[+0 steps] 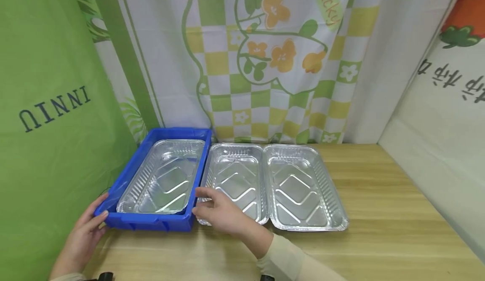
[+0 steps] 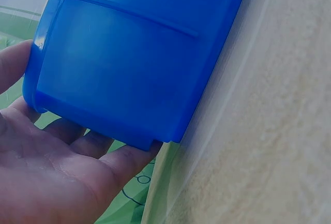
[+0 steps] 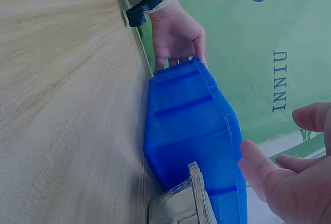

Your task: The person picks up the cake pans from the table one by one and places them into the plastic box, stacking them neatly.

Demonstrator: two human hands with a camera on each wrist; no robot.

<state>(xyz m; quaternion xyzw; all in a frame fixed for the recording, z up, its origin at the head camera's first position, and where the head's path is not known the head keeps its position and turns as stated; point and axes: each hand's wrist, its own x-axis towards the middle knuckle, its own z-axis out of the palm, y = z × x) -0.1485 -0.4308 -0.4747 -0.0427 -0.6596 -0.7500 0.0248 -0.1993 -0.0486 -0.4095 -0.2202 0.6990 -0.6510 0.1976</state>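
A blue plastic bin (image 1: pixel 151 221) stands at the left of the table, with a foil pan (image 1: pixel 170 182) lying inside it. My left hand (image 1: pixel 81 234) grips the bin's near left corner. In the left wrist view, its thumb lies at the rim and the fingers (image 2: pixel 132 164) run along the bin's wall. Beside the bin's right wall is my right hand (image 1: pixel 223 211), its fingers spread and loosely bent. One fingertip (image 3: pixel 248 151) meets the bin's rim in the right wrist view. That hand also covers part of the middle foil pan (image 1: pixel 236 180).
Another foil pan (image 1: pixel 299 188) sits edge to edge with the middle one, on its right. All stand on a wood-grain table (image 1: pixel 379 213). A green curtain (image 1: pixel 49 167) hangs close along the left, and a patterned curtain (image 1: pixel 273 116) rises behind the pans.
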